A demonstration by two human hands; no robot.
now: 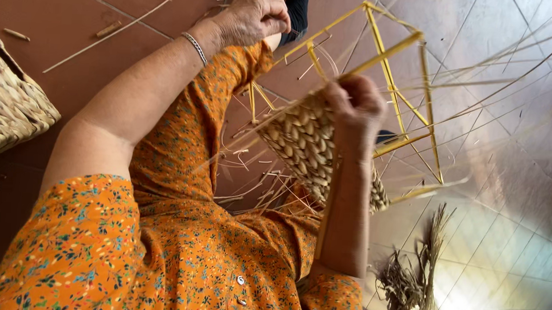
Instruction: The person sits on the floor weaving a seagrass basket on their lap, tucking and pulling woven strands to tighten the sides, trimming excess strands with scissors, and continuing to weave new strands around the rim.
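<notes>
A half-woven straw basket panel sits on a yellow wire frame above my lap. My right hand grips the top edge of the weave where it meets a frame bar. My left hand, with a metal bracelet on the wrist, is raised away to the upper left. It is closed in a fist around a thin straw strand that runs back toward the frame. Loose straw ends stick out below the weave. I wear an orange flowered dress.
A finished woven basket stands at the left edge on the reddish tiled floor. A bundle of dried straw lies on the shiny tiles at lower right. Scattered straw bits and long stalks lie on the floor at the top.
</notes>
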